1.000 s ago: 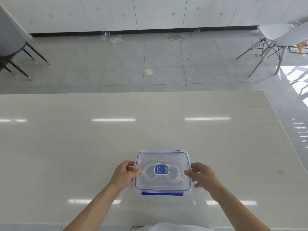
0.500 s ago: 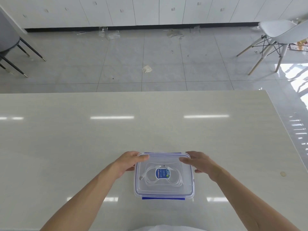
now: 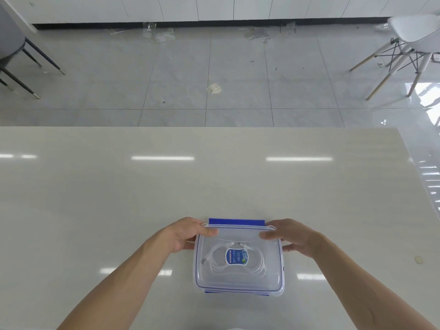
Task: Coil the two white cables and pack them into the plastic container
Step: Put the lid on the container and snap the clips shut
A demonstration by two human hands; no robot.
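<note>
**Both hands at far edge of lidded container, cables inside**

The left hand (image 3: 183,234) is set at the far-left corner of the plastic container (image 3: 238,258); its thumb is laid on top of the lid (image 3: 238,273) and the remaining fingers are curled round the rim, so the corner is pinched. The right hand (image 3: 294,236) is placed likewise at the far-right corner, thumb on the lid, other fingers wrapped down the side wall. A blue latch flap (image 3: 237,221) is seen raised along the far edge between the two hands; a second blue flap (image 3: 235,292) is visible at the near edge, under the rim. Through the clear lid the white cables (image 3: 215,259) are seen coiled in loops on the container floor, partly covered by a blue sticker (image 3: 236,256) at the lid centre. How many cables are there cannot be told. The container is rested on the pale glossy worktop (image 3: 119,198), close to its near edge. Beyond the worktop a tiled floor (image 3: 190,79) is shown, with a crumpled scrap (image 3: 214,88) on it, a white chair (image 3: 409,36) at the right and a dark chair (image 3: 12,44) at the left.
</note>
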